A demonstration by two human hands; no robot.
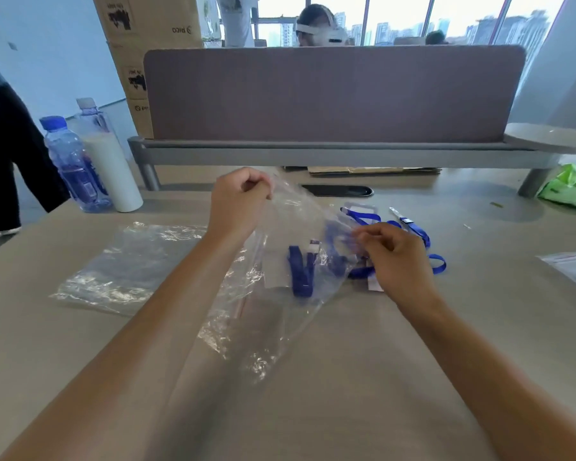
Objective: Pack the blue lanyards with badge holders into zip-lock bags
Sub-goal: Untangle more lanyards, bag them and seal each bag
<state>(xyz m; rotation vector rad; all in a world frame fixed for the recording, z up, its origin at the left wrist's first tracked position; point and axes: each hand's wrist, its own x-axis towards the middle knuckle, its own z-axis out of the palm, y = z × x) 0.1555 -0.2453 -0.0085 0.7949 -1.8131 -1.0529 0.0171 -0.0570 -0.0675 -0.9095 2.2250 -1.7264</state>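
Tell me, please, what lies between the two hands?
In the head view, a clear zip-lock bag stretches from the left hand to the right hand, with a blue lanyard showing through the plastic.

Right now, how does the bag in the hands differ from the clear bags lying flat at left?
The held bag is lifted off the table, pinched by the left hand and the right hand; the flat bags lie untouched. The held bag has a blue lanyard inside; the flat bags look empty. Both are clear, crinkled plastic.
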